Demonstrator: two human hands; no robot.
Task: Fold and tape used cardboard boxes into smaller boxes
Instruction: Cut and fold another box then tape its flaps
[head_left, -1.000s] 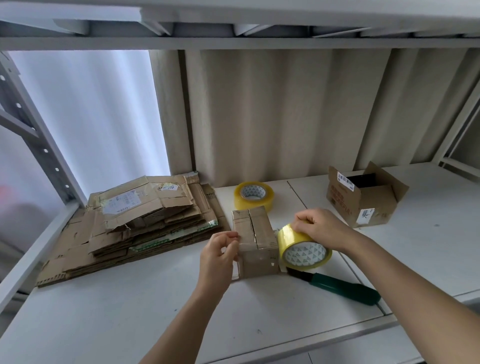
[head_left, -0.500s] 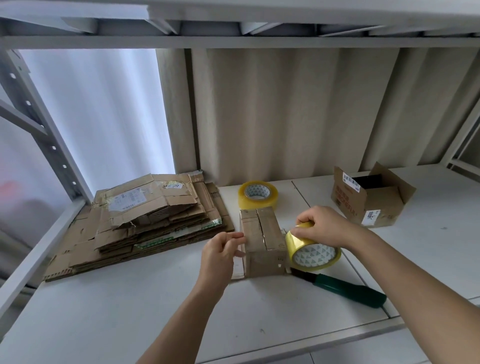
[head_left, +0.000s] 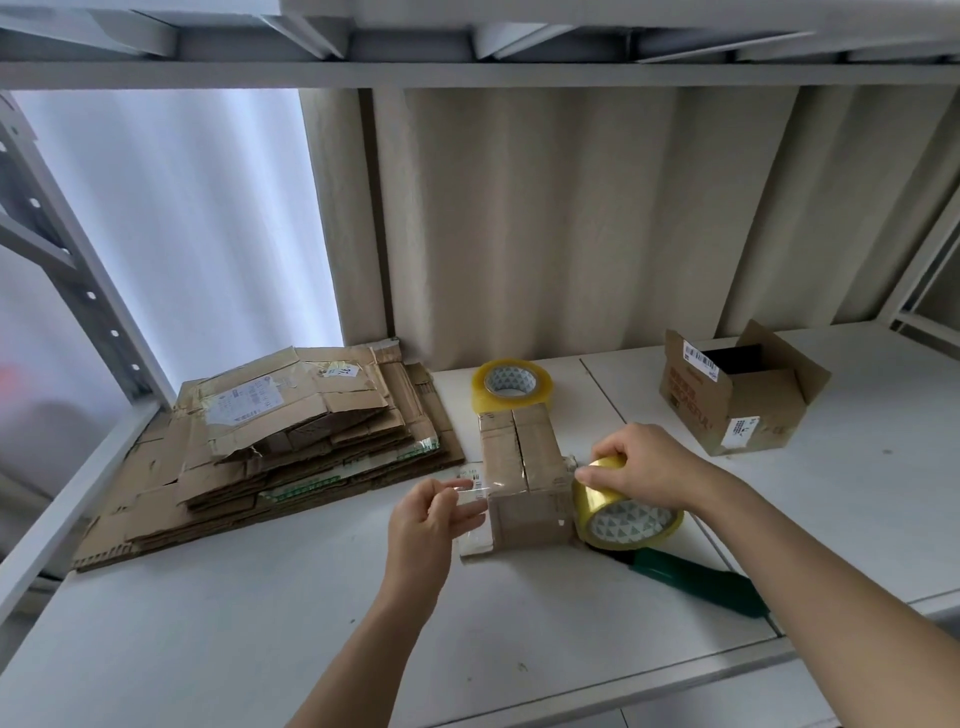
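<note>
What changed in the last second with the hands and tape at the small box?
The left hand came off the small box and now pinches a clear tape strip pulled across its top. The right hand still grips the tape roll beside the box. Everything else stayed put.

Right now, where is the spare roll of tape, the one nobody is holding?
In the head view the spare tape roll lies flat on the white shelf, centre, just behind the small taped box and right of the flattened cardboard stack.
</note>
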